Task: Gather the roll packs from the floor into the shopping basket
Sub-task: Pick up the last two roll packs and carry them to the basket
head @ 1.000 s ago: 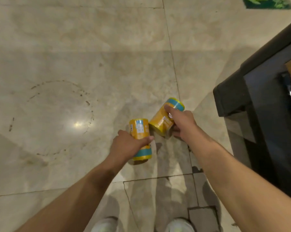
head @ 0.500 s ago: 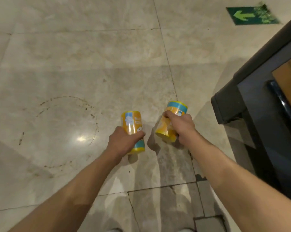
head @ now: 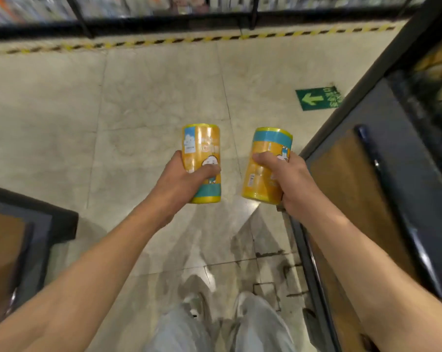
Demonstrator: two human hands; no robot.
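Note:
I hold two yellow roll packs with teal bands, both lifted well above the floor. My left hand point(head: 180, 184) grips the left roll pack point(head: 200, 146) around its lower half, the pack upright with a cartoon face showing. My right hand point(head: 288, 181) grips the right roll pack point(head: 268, 148) around its middle, the pack leaning slightly to the right. The two packs are about a hand's width apart. No shopping basket is in view.
A dark shelf unit point(head: 382, 189) with wooden boards runs along the right. Another dark shelf corner point(head: 49, 219) juts in at the lower left. A green arrow floor sticker point(head: 316, 99) lies ahead; yellow-black hazard tape point(head: 164, 41) and more shelving cross the far end.
Both hands have lifted the packs off the floor and raised them. The view has tilted up, so the far shelves, the hazard tape and my legs now show.

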